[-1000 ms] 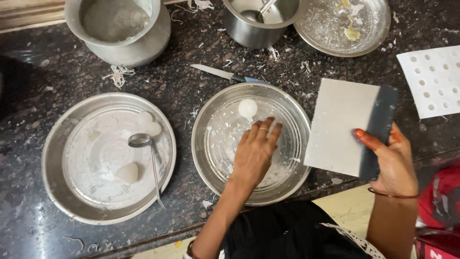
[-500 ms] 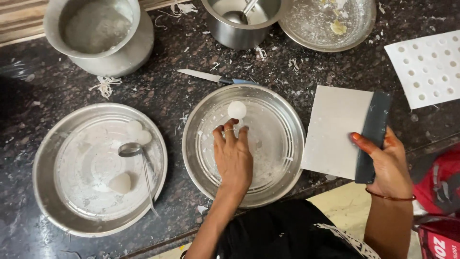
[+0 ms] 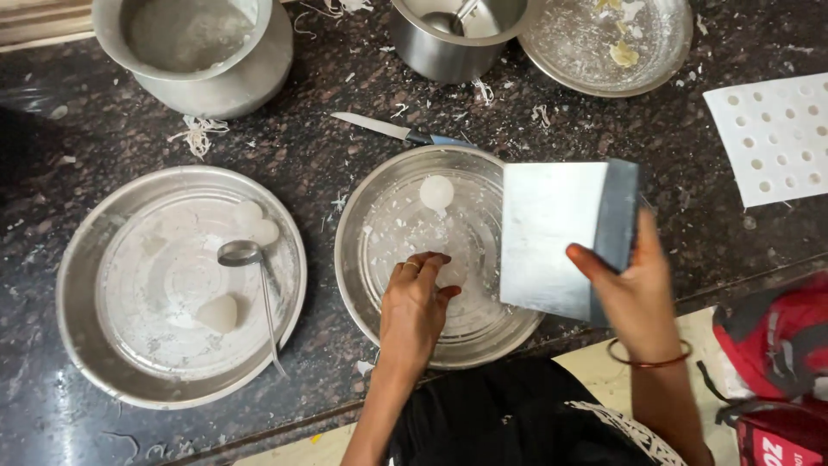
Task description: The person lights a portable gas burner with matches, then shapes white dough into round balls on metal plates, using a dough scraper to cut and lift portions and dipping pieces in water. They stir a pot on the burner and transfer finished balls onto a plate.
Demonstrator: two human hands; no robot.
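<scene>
Scraper (image 3: 565,237), a flat metal blade with a dark handle, is clasped in the right hand (image 3: 634,289) and held over the right rim of the middle steel plate (image 3: 362,233). Inside that plate, the left hand (image 3: 414,302) curls its fingertips on the floury base, its grip apparently pinching dough; a white dough ball (image 3: 436,192) lies at the far side. Left of that plate, another steel plate (image 3: 78,293) holds dough pieces and a spoon (image 3: 250,267).

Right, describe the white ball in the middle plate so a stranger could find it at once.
On the dark speckled stone counter, find the round steel plate nearest the person, where the left hand rests. The small white dough ball sits alone at its far rim, below the knife; the other balls lie in the left plate.
</scene>
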